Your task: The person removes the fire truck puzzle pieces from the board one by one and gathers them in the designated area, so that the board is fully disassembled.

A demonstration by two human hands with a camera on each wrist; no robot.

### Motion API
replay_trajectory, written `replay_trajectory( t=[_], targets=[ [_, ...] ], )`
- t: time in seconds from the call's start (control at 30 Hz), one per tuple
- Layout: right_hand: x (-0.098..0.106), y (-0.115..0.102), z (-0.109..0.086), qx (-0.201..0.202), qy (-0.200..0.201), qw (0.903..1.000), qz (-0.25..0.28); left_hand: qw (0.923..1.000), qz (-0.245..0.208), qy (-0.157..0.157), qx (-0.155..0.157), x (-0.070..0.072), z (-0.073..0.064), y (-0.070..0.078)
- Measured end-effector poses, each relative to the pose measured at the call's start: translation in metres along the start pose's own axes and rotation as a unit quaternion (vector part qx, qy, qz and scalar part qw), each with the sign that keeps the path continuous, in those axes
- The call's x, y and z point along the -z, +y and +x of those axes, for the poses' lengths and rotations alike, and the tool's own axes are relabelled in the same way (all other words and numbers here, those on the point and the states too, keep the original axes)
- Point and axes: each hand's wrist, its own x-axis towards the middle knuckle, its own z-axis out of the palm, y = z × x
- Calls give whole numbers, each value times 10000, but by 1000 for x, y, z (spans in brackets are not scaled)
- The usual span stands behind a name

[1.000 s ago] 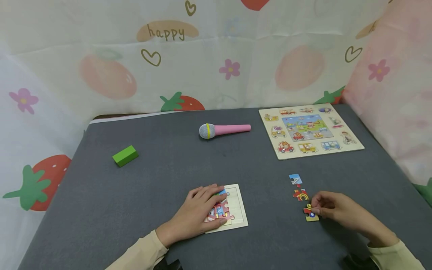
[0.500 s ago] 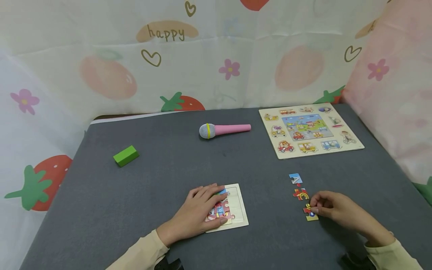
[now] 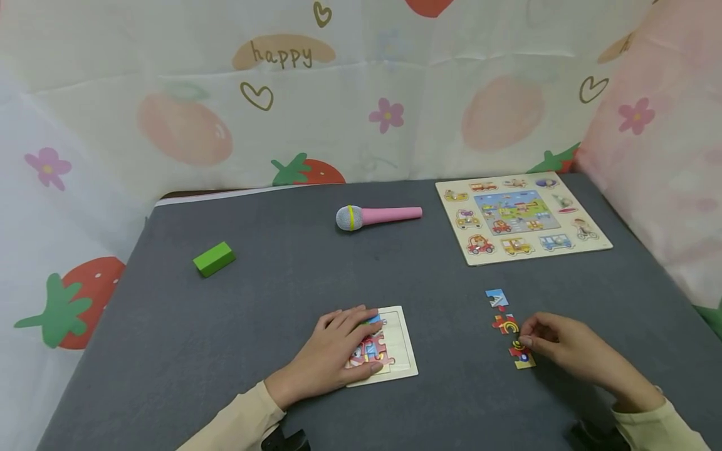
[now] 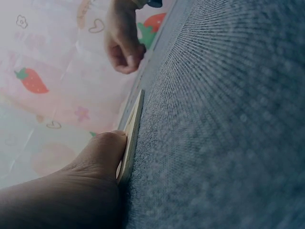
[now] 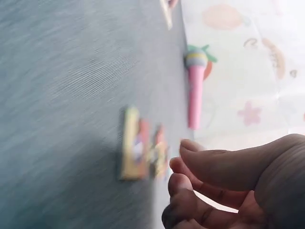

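Note:
My left hand [image 3: 329, 354] rests with spread fingers on a small wooden jigsaw puzzle tray [image 3: 403, 344]. Pink, blue and red pieces show in the tray between my fingers; its right part is bare wood. In the left wrist view, my thumb lies along the edge of the tray [image 4: 136, 119]. To the right, my right hand [image 3: 564, 344] hovers beside loose jigsaw pieces, fingers loosely bent and nothing between the fingertips. The nearest jigsaw piece [image 3: 523, 357] is red and yellow. Behind it lie a red piece with a yellow arc [image 3: 505, 324] and a blue piece [image 3: 496, 298].
A pink toy microphone [image 3: 389, 215] lies at the back middle. At the back right is a large wooden picture board [image 3: 458, 220] with vehicle pieces. A green block [image 3: 214, 259] sits at the left. A printed cloth [image 3: 417, 144] hangs behind the grey table [image 3: 293, 263].
My right hand's fingertips have moved slightly away from the nearest jigsaw piece, uncovering more of it. My left hand stays on the tray. The whole view has shifted a little.

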Motion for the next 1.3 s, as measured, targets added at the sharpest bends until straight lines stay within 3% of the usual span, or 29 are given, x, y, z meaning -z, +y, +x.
replay_trajectory(
  t=[0.1, 0.37, 0.47, 0.63, 0.83, 1.3],
  targets=[
    [2, -17, 5, 128, 98, 9999, 4, 10000, -31, -20, -7, 0, -1, 0],
    [-16, -85, 36, 1245, -41, 9920, 207, 9996, -225, 69, 168, 1, -2, 0],
    [-32, -111, 50, 1508, -26, 9885, 109, 9986, -305, 31, 442, 1, 0, 1],
    [-59, -143, 68, 1431, 6, 9897, -64, 9933, -402, 196, 1063, 2, 3, 2],
    [-85, -149, 81, 1213, 80, 9920, -341, 9881, -257, 416, 1458, 2, 4, 4],
    [-102, -151, 84, 1434, 342, 9884, -378, 9893, -45, 671, 1298, 4, 3, 3]
  ],
)
